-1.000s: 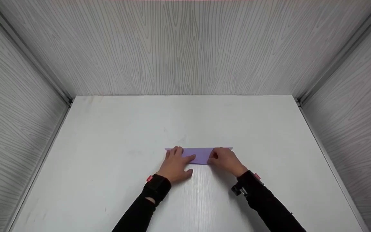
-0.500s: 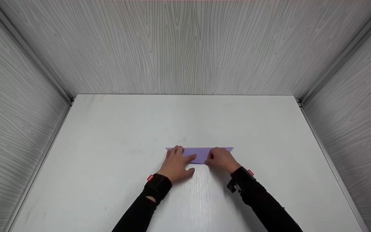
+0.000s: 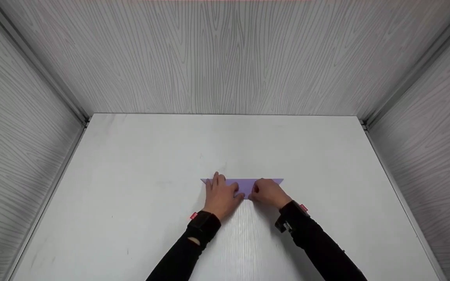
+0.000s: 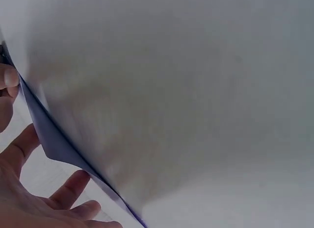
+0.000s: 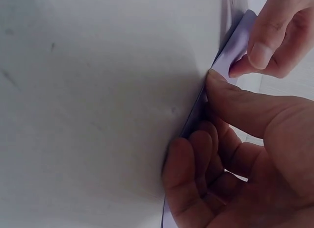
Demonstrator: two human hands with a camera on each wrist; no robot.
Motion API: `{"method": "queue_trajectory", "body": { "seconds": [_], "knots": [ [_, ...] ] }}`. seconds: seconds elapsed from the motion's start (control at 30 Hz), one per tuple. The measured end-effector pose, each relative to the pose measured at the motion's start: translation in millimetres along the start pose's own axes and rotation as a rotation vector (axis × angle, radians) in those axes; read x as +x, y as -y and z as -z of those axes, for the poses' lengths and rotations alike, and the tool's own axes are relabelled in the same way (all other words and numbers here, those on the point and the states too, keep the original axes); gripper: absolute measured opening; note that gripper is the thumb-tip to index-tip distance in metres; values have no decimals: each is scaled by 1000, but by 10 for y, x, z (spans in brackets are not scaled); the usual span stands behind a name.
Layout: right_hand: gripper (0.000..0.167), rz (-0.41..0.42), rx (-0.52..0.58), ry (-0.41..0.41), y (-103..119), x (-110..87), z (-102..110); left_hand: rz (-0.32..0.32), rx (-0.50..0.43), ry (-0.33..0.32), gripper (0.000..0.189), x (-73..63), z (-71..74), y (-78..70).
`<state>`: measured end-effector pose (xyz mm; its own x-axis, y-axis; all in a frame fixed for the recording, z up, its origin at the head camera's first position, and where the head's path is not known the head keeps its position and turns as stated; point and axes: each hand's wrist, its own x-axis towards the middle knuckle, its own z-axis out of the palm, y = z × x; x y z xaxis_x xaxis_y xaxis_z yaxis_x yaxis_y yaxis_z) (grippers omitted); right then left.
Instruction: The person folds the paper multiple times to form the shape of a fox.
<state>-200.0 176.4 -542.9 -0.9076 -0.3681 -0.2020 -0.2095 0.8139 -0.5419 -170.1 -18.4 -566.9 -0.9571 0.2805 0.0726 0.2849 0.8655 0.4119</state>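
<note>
Standing at the far left is a pale wood-grain side panel [image 3: 22,136], its foot running along the edge of the white worktop [image 3: 139,164]. A black left sleeve [image 3: 180,257] comes up from the bottom of the head view to a thick black left wristband [image 3: 204,226], with a small red tag [image 3: 193,215] on its outer side. Beyond it, the left hand [image 3: 220,197] lies over the left part of a strip of purple paper [image 3: 244,185]. Its grip is spread: the outer fingers reach forward across the strip, the longest passing the far edge, while the index finger bends a little and the thumb points to the near edge. In the left wrist view, fingertips touch the paper.

The strip rests on the worktop near its middle, under both hands; its far edge is the longer one, ending in a pointed corner at each side. Just right of the strip's centre, the right hand [image 3: 271,193] pinches the paper by its near edge, its grip closed up, thumb tip at the edge and fingers curled. A black right wristband [image 3: 292,212] and right sleeve [image 3: 330,253] follow, then the right side panel [image 3: 424,128].
</note>
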Motion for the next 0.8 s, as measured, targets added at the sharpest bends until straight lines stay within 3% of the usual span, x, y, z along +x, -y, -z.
{"method": "queue_trajectory", "body": {
  "seconds": [0.3,0.6,0.8],
  "knots": [
    [15,-27,-2,20,-4,31,4,52,-61,-26,28,41,-76,-54],
    [13,-27,7,37,-4,41,11,58,-17,-59,29,62,-155,-47],
    [15,-21,34,48,-17,32,13,38,-44,-110,28,51,-174,-15]
  ]
}}
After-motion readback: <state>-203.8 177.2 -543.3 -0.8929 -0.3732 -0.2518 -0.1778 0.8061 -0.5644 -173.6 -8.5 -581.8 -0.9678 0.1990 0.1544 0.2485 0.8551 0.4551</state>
